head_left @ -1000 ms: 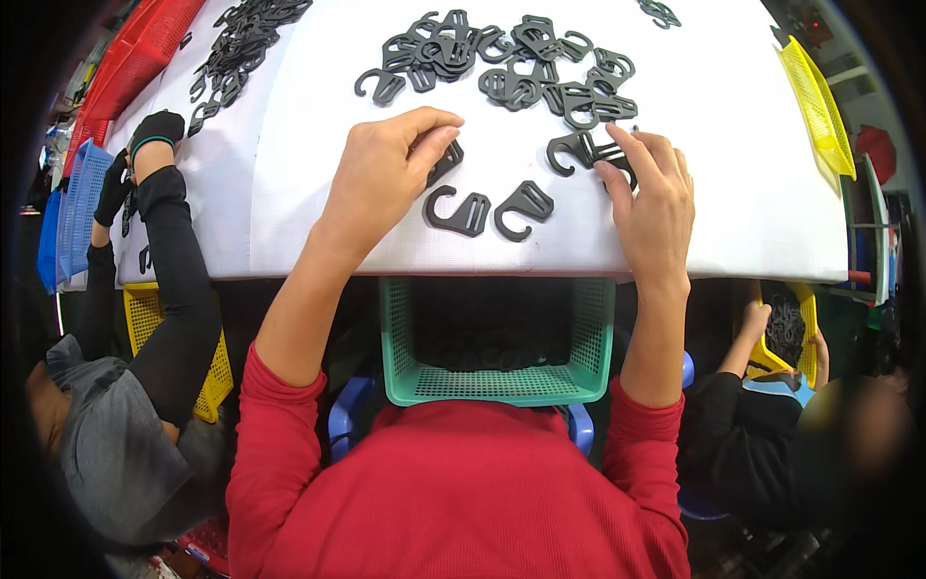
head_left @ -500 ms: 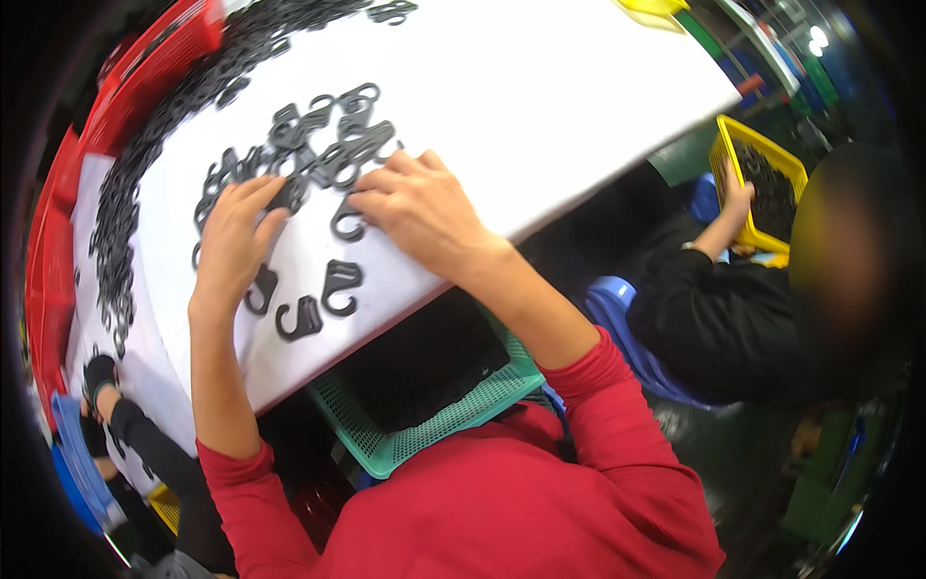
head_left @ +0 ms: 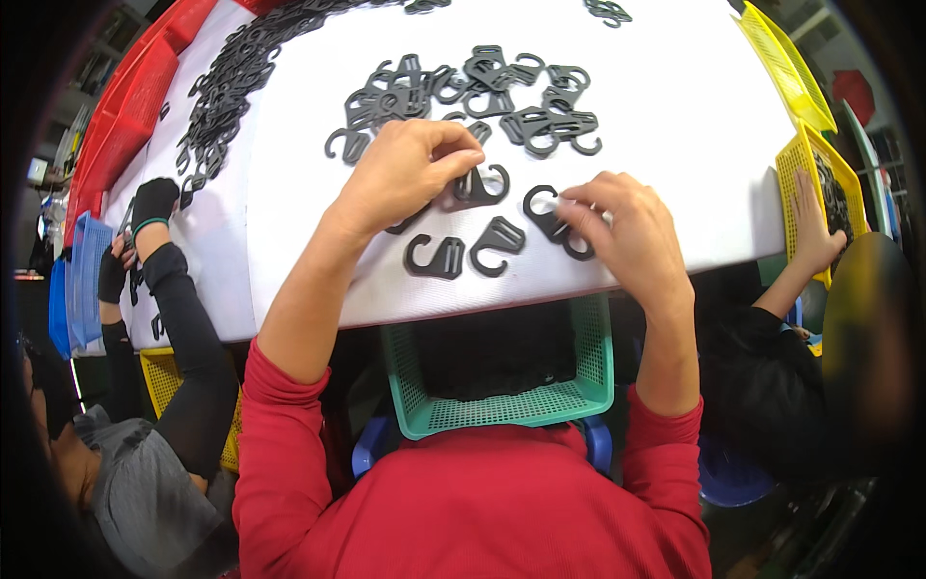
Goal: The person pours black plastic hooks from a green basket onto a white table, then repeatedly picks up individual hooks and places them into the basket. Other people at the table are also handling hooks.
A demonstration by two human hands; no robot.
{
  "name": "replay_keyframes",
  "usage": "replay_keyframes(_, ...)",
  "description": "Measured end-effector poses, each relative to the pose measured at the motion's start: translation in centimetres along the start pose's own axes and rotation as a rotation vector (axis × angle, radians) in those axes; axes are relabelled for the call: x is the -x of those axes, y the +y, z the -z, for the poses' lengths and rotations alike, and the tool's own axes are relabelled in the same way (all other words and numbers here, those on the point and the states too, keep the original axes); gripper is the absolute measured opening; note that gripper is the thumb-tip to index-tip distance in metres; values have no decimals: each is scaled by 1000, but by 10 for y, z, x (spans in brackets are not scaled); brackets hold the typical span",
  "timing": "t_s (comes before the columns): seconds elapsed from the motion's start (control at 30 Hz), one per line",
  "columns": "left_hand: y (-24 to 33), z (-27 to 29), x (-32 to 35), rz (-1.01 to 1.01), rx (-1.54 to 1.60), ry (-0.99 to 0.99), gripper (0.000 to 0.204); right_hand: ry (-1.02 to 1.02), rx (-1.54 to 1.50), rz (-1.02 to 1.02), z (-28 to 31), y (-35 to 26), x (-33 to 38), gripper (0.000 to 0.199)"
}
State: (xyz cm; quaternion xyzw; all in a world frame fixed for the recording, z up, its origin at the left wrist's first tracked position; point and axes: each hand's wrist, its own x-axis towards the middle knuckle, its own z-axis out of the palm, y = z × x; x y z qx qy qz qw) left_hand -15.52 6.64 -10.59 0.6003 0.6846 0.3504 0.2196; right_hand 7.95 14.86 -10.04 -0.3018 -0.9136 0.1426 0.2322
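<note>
Black plastic hooks, each with a slotted base and an open curved end, lie on a white-covered table (head_left: 694,193). My left hand (head_left: 400,179) is closed, thumb and forefinger pinched at the top of a hook (head_left: 482,187). To its right, my right hand (head_left: 632,232) has its fingertips closed on another hook (head_left: 546,217); the fingers cover part of it. Two single hooks, one (head_left: 439,259) with its curve to the left and another (head_left: 499,243) tilted, lie between my hands and the table edge. Beyond my hands is a loose heap of hooks (head_left: 400,95).
A long pile of hooks (head_left: 231,92) runs along the left beside red baskets (head_left: 135,111). A green basket (head_left: 502,415) with dark contents is at my lap. Co-workers sit on both sides; the right one's hand touches a yellow basket (head_left: 796,159). Gloved hands (head_left: 154,203) work at left.
My view has turned, so the table now runs straight across. My hands are farther apart; the right has come down to a hook near the front edge, the left to another hook.
</note>
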Motion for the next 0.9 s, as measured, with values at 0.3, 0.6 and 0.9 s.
replay_keyframes(0.3, -29, -6, -12, -329, -388, 251, 27, 185, 160, 274, -32, 22, -50, 14)
replay_keyframes(0.6, -29, -12, -24, -454, -638, 249, 26, 68, 192, -293, -2, 38, -26, 15)
replay_keyframes(0.9, -32, -1, -20, -153, -387, 324, 22, -23, 83, 36, -19, -12, -1, 20)
